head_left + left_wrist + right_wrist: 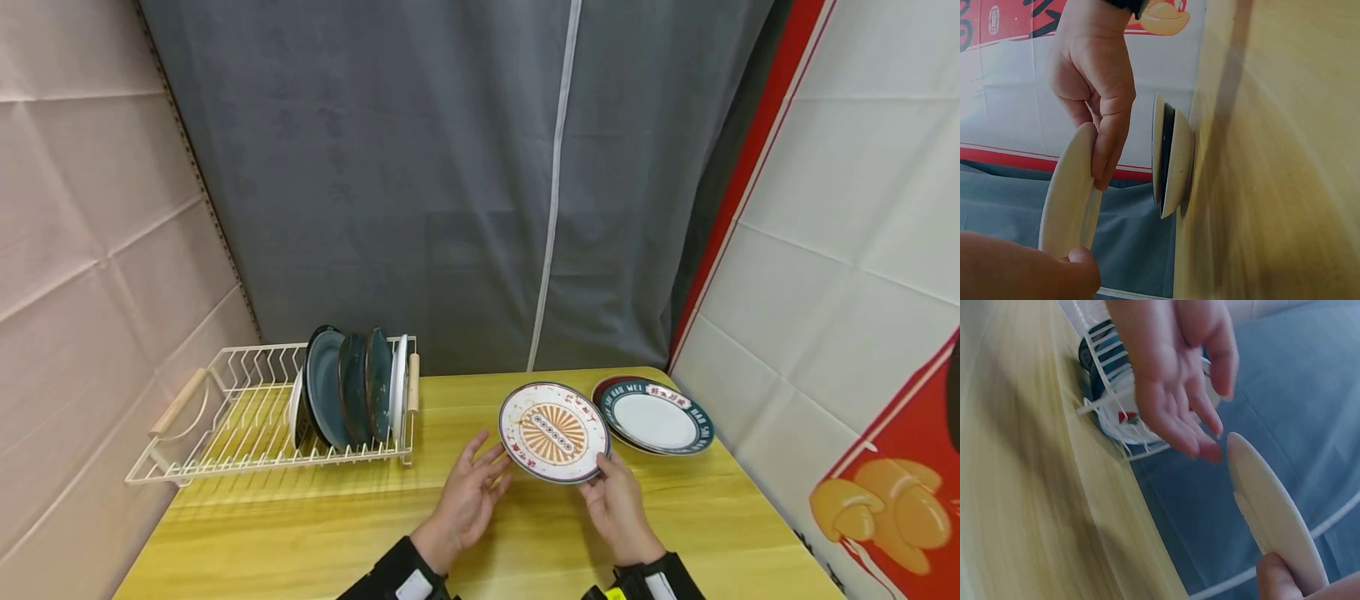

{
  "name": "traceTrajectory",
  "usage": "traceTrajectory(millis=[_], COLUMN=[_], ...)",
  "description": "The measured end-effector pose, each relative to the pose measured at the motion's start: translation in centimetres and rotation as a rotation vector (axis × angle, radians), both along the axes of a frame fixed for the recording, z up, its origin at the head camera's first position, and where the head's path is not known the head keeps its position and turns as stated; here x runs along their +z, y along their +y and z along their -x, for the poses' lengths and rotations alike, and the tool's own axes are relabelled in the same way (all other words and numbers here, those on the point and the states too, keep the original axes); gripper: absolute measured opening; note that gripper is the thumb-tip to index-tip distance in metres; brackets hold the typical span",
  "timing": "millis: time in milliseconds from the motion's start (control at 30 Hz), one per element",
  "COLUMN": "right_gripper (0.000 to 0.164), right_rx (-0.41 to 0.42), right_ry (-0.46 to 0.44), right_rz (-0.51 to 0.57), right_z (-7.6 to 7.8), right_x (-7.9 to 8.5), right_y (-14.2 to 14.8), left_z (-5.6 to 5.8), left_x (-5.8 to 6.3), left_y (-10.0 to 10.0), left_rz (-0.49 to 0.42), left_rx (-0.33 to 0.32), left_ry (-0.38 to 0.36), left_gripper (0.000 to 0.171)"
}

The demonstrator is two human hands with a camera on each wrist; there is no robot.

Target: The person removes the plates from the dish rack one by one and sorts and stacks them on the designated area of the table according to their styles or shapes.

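A round white plate [555, 432] with an orange sunburst centre and red lettering is held up off the table, tilted so its face shows in the head view. My right hand [615, 504] grips its lower right edge, thumb on the face and fingers beneath. Close to the plate's left edge is my left hand [471, 492], palm turned toward it with fingers extended. In the right wrist view a small gap separates the left fingers [1210, 450] from the rim. The left wrist view shows the plate [1066, 194] edge-on.
On the right lies a short stack of plates, the top one [652, 419] white with a dark green lettered rim. A white wire dish rack with wooden handles [413, 383] stands on the left, several plates [327, 392] upright in it. A grey curtain [480, 208] hangs behind the table.
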State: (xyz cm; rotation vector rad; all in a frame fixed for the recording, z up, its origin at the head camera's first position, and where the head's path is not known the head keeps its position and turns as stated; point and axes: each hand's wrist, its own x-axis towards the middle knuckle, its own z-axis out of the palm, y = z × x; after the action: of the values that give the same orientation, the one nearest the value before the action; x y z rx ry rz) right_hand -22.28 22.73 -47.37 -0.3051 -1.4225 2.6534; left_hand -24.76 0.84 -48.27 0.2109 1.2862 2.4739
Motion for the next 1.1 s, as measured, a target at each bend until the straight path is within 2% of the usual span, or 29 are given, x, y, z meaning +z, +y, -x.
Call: traceTrajectory(millis=[200,467,767,967,1100], right_gripper=[0.055,0.053,0.054,0.055,0.055], right_rx=[-0.034,-0.142,-0.261,-0.314,-0.324], right_ry=[-0.064,-0.132,-0.1,-0.109,-0.126], right_rz=[0.079,0.257,0.321,0.371,0.362], right_z=[0.2,1.5,3.6,4.8,5.2], right_x=[0.4,0.7,0.7,1.1,1.1], right_y=[2.9,7.2,11.2,12.1,12.2], left_z=[-0.8,-1.5,-1.8,-2.0,-2.1], left_x=[-0.3,-0.1,-0.3,-0.5,-0.6], left_y=[0.0,0.0,-0.2,-0.4,-0.5], left_rz=[0.024,0.02,0.03,0.036,0.042], left_rx=[-0.03,-0.068,-0.087,-0.09,-0.093], left_ry=[-0.024,-0.036,-0.069,-0.062,-0.061], left_gripper=[0.067,0.066,0.064,0.062,0.062])
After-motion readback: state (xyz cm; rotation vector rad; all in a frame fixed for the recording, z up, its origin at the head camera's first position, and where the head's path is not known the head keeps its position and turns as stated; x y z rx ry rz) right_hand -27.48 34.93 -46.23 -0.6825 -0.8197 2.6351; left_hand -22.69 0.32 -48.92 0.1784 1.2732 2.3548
